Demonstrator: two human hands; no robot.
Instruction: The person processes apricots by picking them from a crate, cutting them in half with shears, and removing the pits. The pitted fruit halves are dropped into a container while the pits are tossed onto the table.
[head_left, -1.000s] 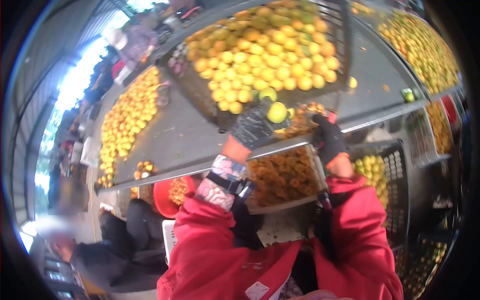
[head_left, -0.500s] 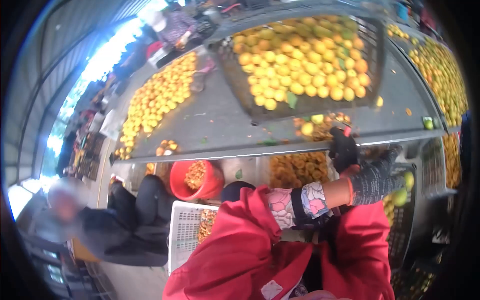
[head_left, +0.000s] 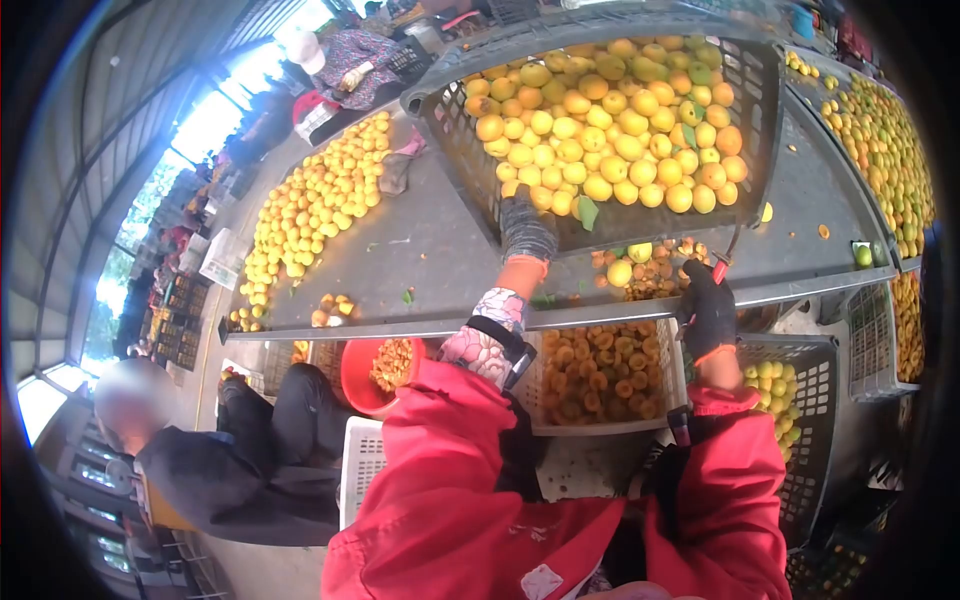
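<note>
My left hand (head_left: pixel 527 230), in a grey knit glove, reaches to the front left corner of a black crate (head_left: pixel 465 185) full of yellow-orange apricots (head_left: pixel 620 135). Its fingers stretch out against the nearest apricots; the fingertips are partly hidden. At the table's front edge my right hand (head_left: pixel 709 312), in a black glove, is closed around a small knife (head_left: pixel 721 270) with a red handle and a thin dark blade pointing up. Beside the knife lies a small heap of apricot pits and scraps (head_left: pixel 657 270), with a whole apricot (head_left: pixel 619 273) on its left side.
Below the table edge, a white crate (head_left: pixel 600 428) holds halved apricots. A red bucket (head_left: pixel 362 375) stands left of it. A black crate (head_left: pixel 815 400) with greenish fruit is at right. A person in dark clothes (head_left: pixel 240 485) sits at left. More apricots (head_left: pixel 310 205) cover the table's left.
My left hand has swung from the right side, beyond my right hand, up and left to the crate of apricots. My right hand still holds the knife near the table edge.
</note>
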